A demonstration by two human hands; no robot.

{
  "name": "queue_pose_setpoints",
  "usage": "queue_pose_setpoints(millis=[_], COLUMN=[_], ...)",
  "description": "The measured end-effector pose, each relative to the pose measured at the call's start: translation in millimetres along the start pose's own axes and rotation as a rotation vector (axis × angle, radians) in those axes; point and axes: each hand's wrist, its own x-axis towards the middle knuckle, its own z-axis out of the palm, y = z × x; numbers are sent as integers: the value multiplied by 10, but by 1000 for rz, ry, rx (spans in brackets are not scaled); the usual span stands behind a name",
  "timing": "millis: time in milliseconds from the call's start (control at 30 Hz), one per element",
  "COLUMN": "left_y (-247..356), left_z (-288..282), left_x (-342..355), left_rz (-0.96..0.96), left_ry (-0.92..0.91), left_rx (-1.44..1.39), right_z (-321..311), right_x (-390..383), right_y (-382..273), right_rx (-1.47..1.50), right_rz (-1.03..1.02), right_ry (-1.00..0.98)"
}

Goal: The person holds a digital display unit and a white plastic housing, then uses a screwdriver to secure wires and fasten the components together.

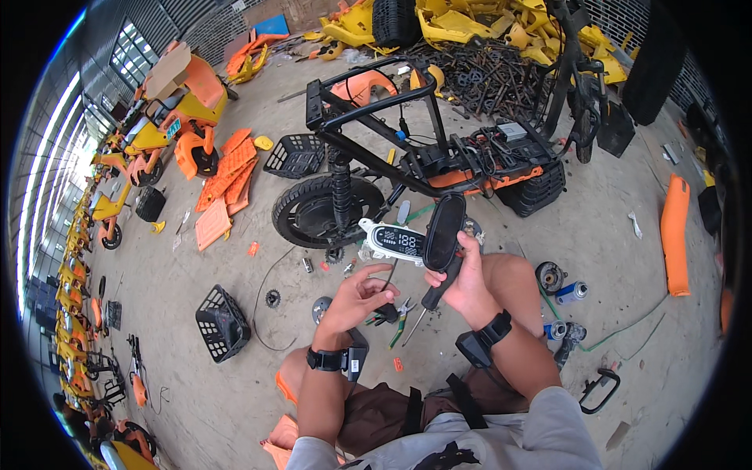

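Note:
My right hand (464, 282) is closed round a black oval housing (445, 231) and, below it, the black handle of a screwdriver (431, 299), whose metal shaft points down. Just left of the housing is a white-framed digital display (398, 241) with lit digits; the housing overlaps its right end. What supports the display is hidden. A thin black cable (391, 276) hangs under it, and my left hand (356, 299) has thumb and fingers closed about this cable. Green-handled pliers (400, 325) lie on the floor below my hands.
A stripped black scooter frame (376, 133) with a rear wheel (313, 211) stands ahead. A black basket (222, 323) lies left, spray cans (572, 293) right. Orange panels (227, 188), yellow parts (462, 23) and a heap of dark metal pieces (493, 82) lie farther off. Scooters (74, 290) line the left.

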Motion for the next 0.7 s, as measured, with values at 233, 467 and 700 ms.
queue_pose_setpoints(millis=[233, 467, 700], left_y=[-26, 104, 12], left_z=[-95, -176, -266], left_x=[-56, -116, -91], left_rz=[-14, -94, -16], left_ry=[5, 57, 182], left_rx=[65, 123, 163], right_z=[76, -46, -54], right_x=[8, 54, 47], right_y=[-98, -415, -470], right_rx=[100, 277, 317], right_rz=[-54, -165, -168], right_ry=[45, 41, 57])
